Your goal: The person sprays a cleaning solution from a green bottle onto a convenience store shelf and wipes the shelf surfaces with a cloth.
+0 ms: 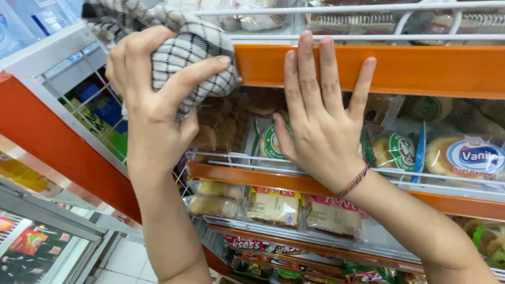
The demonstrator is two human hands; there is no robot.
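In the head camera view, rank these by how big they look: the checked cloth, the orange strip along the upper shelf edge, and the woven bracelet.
1. Orange strip, longest, running off frame.
2. Checked cloth, bunched in the left hand; nearer the camera, so unsure.
3. Woven bracelet on the right hand's wrist, clearly smallest.

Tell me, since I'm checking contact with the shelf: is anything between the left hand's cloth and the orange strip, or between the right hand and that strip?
Nothing visible. The left hand presses the checked cloth against the end of the orange strip, and the right hand lies with its fingers flat on it.
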